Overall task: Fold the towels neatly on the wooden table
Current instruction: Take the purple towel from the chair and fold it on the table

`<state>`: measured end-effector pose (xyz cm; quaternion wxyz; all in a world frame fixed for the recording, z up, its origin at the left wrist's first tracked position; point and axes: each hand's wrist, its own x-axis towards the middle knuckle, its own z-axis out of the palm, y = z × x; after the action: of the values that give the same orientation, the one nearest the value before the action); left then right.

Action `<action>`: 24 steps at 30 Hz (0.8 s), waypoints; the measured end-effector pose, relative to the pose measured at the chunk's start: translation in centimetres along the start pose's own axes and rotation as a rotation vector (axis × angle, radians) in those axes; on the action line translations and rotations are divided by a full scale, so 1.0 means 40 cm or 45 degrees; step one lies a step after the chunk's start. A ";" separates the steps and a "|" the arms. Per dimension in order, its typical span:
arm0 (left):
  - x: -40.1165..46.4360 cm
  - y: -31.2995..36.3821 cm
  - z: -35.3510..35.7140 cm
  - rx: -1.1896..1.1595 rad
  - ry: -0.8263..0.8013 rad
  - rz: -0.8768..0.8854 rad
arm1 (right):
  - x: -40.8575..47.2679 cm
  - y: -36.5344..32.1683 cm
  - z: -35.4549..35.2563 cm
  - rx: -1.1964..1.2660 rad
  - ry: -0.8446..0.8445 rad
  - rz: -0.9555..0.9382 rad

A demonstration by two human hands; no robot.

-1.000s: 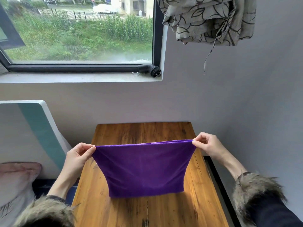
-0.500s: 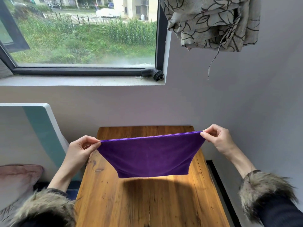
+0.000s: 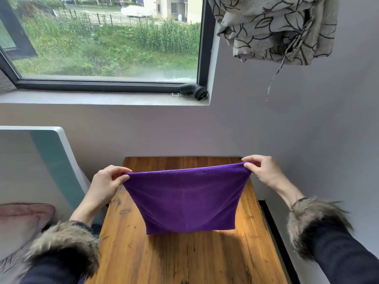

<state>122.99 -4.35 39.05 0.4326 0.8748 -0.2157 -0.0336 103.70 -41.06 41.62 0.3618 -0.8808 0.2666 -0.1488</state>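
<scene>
Holding a purple towel (image 3: pixel 187 199) up by its top corners, we note both grips are pinches: left hand (image 3: pixel 106 184) thumb and fingers closed on the left corner, right hand (image 3: pixel 261 171) likewise on the right. Between our fingertips the top edge runs taut; below them the cloth hangs free, its bottom hem clear above the wooden table (image 3: pixel 184 259). Fur cuffs (image 3: pixel 313 224) on both sleeves.
</scene>
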 end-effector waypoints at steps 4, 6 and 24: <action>0.065 0.020 0.004 0.200 0.019 0.058 | 0.056 -0.034 0.007 -0.194 0.003 -0.012; 0.098 0.030 0.003 0.215 0.051 0.060 | 0.086 -0.048 0.006 -0.250 0.023 -0.007; -0.130 -0.094 0.111 0.114 -0.313 -0.228 | -0.147 0.169 0.099 -0.008 -0.233 0.255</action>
<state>118.51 -3.53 32.72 0.3588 0.8982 -0.1895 -0.1691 98.26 -39.47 33.62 0.3951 -0.8607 0.3196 -0.0300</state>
